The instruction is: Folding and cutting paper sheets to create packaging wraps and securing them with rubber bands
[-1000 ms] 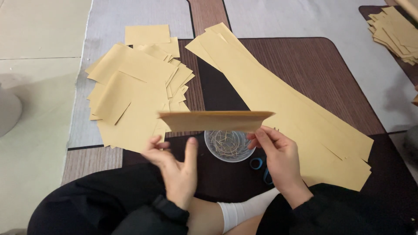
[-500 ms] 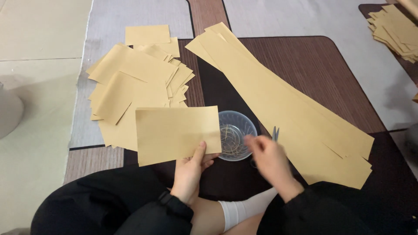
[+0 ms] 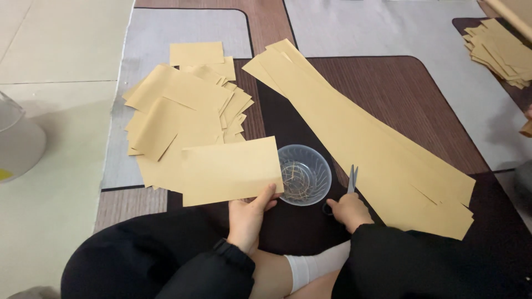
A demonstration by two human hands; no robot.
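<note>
My left hand [image 3: 247, 213] pinches the lower right corner of a tan rectangular paper sheet [image 3: 230, 170], held flat above the mat. My right hand [image 3: 347, 211] is closed around the handles of a pair of scissors [image 3: 351, 180], whose blades point up and away, over the edge of the long strips. Between the two hands stands a clear plastic bowl [image 3: 304, 174] with thin rubber bands inside.
A loose pile of cut tan sheets [image 3: 180, 111] lies to the left. A stack of long tan paper strips [image 3: 366, 133] runs diagonally to the right. Another tan stack [image 3: 501, 52] sits far right. A clear container [image 3: 16, 138] stands on the left floor. My black-clad legs are at the bottom.
The sheet, first held edge-on by both hands, now lies flat in my left hand alone. My right hand let go of it and took hold of the scissors beside the bowl.
</note>
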